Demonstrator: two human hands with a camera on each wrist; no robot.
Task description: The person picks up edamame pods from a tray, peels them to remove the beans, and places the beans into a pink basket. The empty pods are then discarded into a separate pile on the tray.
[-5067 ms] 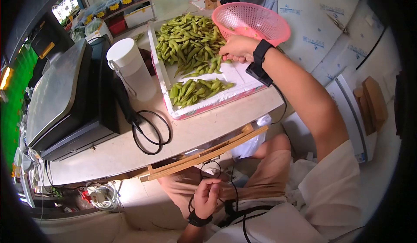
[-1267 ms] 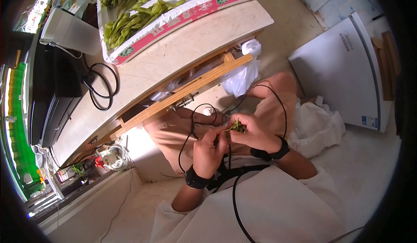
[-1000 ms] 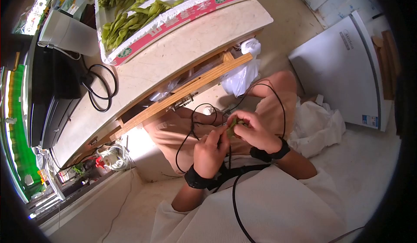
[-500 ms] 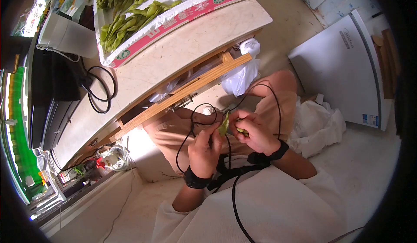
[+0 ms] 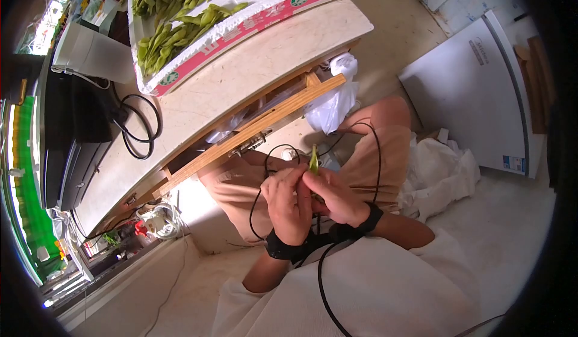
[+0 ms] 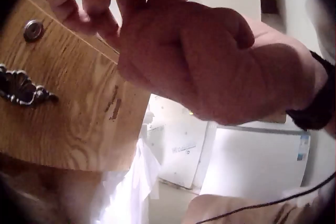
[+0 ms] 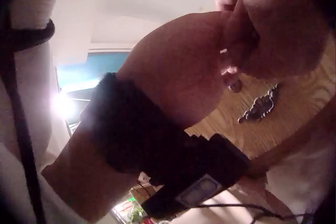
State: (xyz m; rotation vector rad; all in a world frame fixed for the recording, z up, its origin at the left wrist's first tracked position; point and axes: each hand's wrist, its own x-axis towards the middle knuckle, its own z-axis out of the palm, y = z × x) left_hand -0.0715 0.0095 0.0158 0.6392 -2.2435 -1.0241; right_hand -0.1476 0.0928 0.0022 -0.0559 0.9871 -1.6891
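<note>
In the head view the left hand and the right hand meet above the lap, fingers bent. One green pod stands upright between their fingertips, pinched at its lower end. Whatever else lies inside the curled fingers is hidden. Across the left wrist view stretches the right hand, its fingers folded, touching fingers of the left hand at the top. The right wrist view has the left hand against the right hand; no pod can be made out there.
Pods lie in a white foam box on the counter. Below juts an open wooden drawer, with a white bag by its end. Black cables loop around the hands. A small fridge stands right.
The right hand left the box and came to the lap beside the left. Over the last second both hands drew closer together, and a pod now points up above the fingertips.
</note>
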